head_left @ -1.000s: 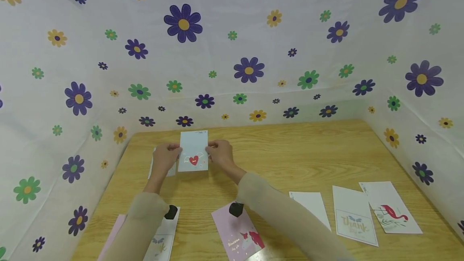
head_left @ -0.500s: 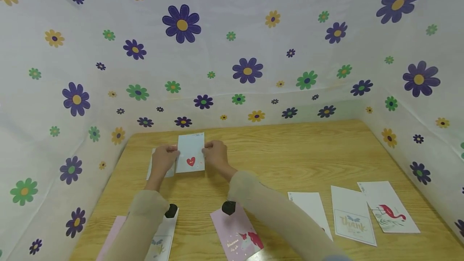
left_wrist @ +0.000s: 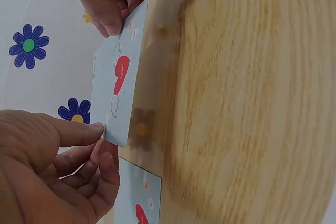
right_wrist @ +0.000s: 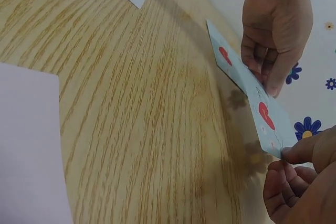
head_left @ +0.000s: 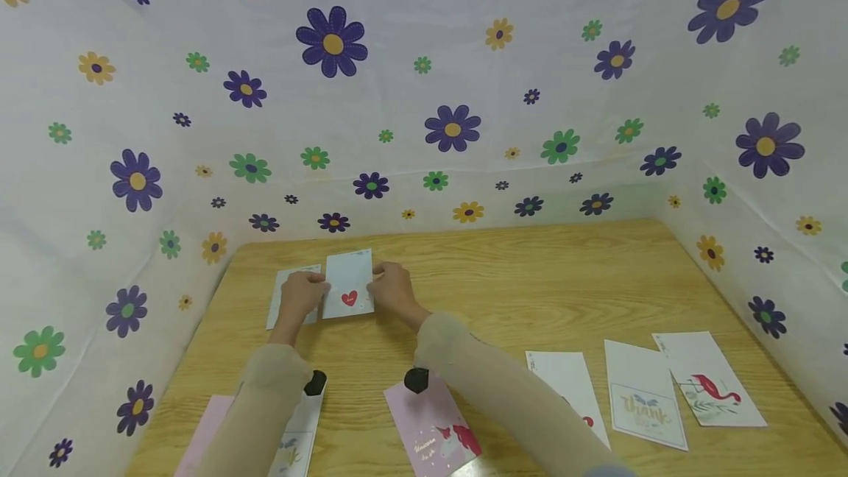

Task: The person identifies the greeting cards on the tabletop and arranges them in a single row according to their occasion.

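Both hands hold a pale blue greeting card point(head_left: 349, 278) with a red winged heart, near the table's far left part. My left hand point(head_left: 302, 293) pinches its left edge between thumb and fingers. On the opposite edge, my right hand point(head_left: 395, 288) pinches the card the same way. In the left wrist view the card point(left_wrist: 116, 77) is tilted, its lower edge close over the wood. A second pale blue card point(head_left: 281, 299) with the same heart lies just left of it, partly covered by my left hand.
Near the front lie a pink unicorn card point(head_left: 433, 429), another pink card point(head_left: 207, 429) and a white card point(head_left: 298, 429), partly under the sleeves. At right are a thank-you card point(head_left: 645, 396), a flamingo card point(head_left: 709, 381) and a white card point(head_left: 570, 381). Flowered cloth point(head_left: 397, 94) walls the table.
Both hands have brought the heart card slightly down and left, towards the card lying beside it. More of that lying card shows now. Both hands keep their pinch.
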`<state>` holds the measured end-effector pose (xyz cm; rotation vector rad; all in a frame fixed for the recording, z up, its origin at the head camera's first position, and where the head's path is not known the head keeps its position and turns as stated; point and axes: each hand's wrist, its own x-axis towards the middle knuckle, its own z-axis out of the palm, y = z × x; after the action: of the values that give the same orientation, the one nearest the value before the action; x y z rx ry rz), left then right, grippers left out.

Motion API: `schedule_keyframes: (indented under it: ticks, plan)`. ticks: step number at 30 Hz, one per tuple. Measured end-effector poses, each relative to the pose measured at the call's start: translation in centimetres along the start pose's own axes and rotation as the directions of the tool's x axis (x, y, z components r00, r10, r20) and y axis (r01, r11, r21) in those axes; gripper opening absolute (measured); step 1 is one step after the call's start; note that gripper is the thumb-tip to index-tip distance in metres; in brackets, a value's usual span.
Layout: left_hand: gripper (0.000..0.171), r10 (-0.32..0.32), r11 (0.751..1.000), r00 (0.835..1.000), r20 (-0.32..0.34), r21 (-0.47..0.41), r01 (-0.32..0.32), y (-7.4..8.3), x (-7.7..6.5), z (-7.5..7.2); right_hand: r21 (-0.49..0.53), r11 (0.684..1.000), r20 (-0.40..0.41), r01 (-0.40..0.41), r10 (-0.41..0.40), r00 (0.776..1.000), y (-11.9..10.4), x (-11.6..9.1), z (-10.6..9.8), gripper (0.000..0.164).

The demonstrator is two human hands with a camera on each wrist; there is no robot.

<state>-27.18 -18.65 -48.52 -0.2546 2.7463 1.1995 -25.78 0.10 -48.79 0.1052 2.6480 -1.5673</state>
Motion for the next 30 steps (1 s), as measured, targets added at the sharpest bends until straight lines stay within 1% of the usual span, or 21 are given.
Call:
schedule_keyframes:
  ticks: [6, 10, 14, 20, 27, 30]
  plan:
    - [0.036, 0.004, 0.998, 1.0, 0.003, 0.056, -0.004, 0.04, 0.08, 0.36, -0.025, 0.999, 0.011, 0.034, -0.034, 0.999, 0.31, 0.06, 0.06, 0.032]
    - [0.036, 0.009, 0.996, 1.0, 0.007, 0.094, -0.009, -0.15, 0.07, 0.46, -0.053, 0.998, 0.025, 0.027, -0.026, 0.999, 0.41, -0.01, 0.21, 0.032]
    - [0.037, 0.009, 0.991, 1.0, 0.025, 0.13, -0.013, -0.45, 0.12, 0.6, -0.108, 0.994, 0.04, 0.013, -0.009, 0.999, 0.53, 0.02, 0.46, 0.033]
    - [0.037, 0.041, 0.986, 0.999, 0.029, 0.162, -0.045, -0.76, 0.1, 0.61, -0.136, 0.991, 0.029, 0.021, -0.017, 0.999, 0.75, 0.16, 0.86, 0.033]
    - [0.037, 0.018, 0.982, 0.999, 0.038, 0.188, -0.025, -0.62, 0.43, 0.63, -0.159, 0.987, 0.021, 0.015, -0.012, 1.0, 0.45, -0.2, 0.75, 0.032]
    - [0.037, 0.02, 0.979, 0.999, 0.034, 0.201, -0.027, -0.57, 0.53, 0.69, -0.162, 0.987, 0.019, 0.012, -0.009, 1.0, 0.43, -0.25, 0.76, 0.032]
